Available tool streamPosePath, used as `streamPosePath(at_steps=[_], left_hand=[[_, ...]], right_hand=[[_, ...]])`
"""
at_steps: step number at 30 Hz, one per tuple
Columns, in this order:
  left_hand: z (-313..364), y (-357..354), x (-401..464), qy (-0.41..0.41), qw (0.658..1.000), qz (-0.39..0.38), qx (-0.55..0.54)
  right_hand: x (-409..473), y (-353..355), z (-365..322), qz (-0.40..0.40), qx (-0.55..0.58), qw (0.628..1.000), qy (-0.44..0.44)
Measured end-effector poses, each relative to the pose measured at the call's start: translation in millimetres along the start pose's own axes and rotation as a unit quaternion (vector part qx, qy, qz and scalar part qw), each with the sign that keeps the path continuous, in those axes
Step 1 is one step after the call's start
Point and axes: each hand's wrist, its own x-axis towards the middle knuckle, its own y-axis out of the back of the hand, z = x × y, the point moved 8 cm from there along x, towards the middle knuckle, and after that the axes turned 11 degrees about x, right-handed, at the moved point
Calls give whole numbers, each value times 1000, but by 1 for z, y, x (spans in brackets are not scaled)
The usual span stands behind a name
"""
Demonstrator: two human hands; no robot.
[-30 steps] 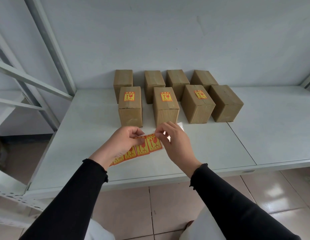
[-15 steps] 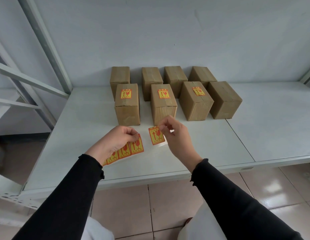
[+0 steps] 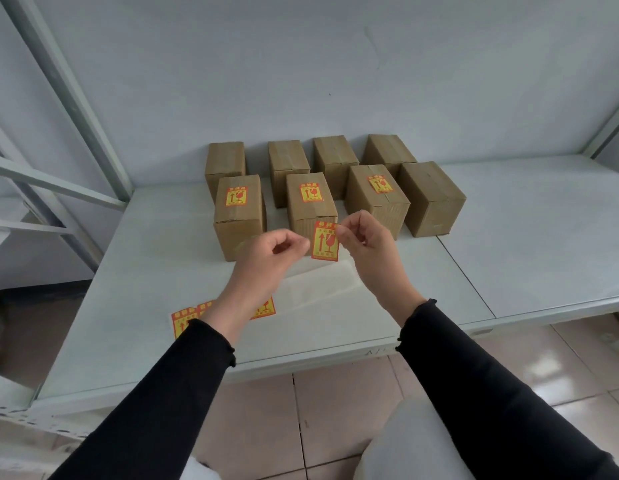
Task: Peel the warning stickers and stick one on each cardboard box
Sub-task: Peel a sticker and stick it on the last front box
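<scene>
Pinching peeled sticker (image 3: 325, 241) in right hand (image 3: 366, 244) | left hand (image 3: 266, 258) curled, empty, beside sticker | risk: dangling adhesive folds onto itself before unlabelled box (image 3: 431, 199), right of sticker

peeled orange-yellow sticker (image 3: 325, 241) upright before eight boxes (image 3: 240, 216)

Surface: pale grey shelf (image 3: 508, 237), seam right of centre.
Far edge, centre: eight cardboard boxes (image 3: 429, 199) in two rows of four; three front ones bear stickers.
Near edge, left: sticker strip (image 3: 183, 320), flat.
Middle: translucent backing sheet (image 3: 321, 289), flat.
</scene>
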Motion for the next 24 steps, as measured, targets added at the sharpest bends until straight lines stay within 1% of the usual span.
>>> streamPosePath(at_steps=[1,4,5,9,12,16,19,24], left_hand=[[11,-4,4,-6,1000,4,-11],[44,-13,21,-39,998,38,26],[53,-19,27,-46,998,38,29],[89,-50,50,-52,999,-8,5],[116,-73,70,-50,999,-19,-9],[145,-104,107,-30,998,-35,-50],[160,-125,140,4,995,-53,-90],[169,-158,188,64,992,-72,-86]], right_hand=[[3,9,-5,5,9,1000,9],[15,41,-16,30,33,999,30],[19,54,-19,38,37,998,36],[35,98,-28,61,43,996,42],[52,134,-30,89,35,994,42],[88,177,-26,108,0,993,39],[125,206,-15,124,-34,991,25],[173,229,18,112,-120,986,-18]])
